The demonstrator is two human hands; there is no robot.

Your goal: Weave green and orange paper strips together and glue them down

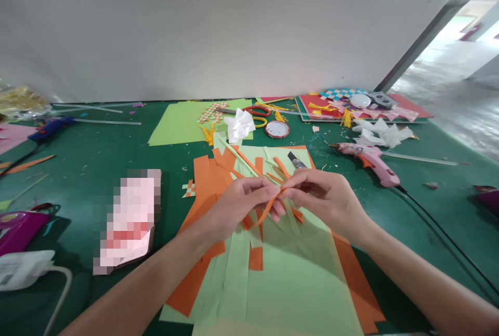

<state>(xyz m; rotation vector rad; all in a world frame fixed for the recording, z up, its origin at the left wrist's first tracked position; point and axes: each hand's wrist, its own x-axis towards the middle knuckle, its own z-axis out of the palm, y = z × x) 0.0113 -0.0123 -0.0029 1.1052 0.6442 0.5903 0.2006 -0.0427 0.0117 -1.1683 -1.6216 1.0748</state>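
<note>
An orange paper strip (265, 215) is pinched between my two hands over the middle of the table, its loose end curling down. My left hand (249, 198) grips it with thumb and fingers. Close against it, my right hand (317, 190) pinches the same strip near the upper end. Beneath both hands lie light green paper sheets (288, 289) and orange paper (202, 180), with cut green and orange strips scattered on top. The dark end of a cutter-like tool (297, 160) shows just beyond my right fingers.
A pink glue gun (370, 159) with a cord lies at right. Red-handled scissors (257, 111), a roll of tape (277, 129) and crumpled tissue (239, 125) are at the back. A blurred-out phone (130, 221) and a white charger (25, 270) lie left. A pale wall (195, 29) rises behind.
</note>
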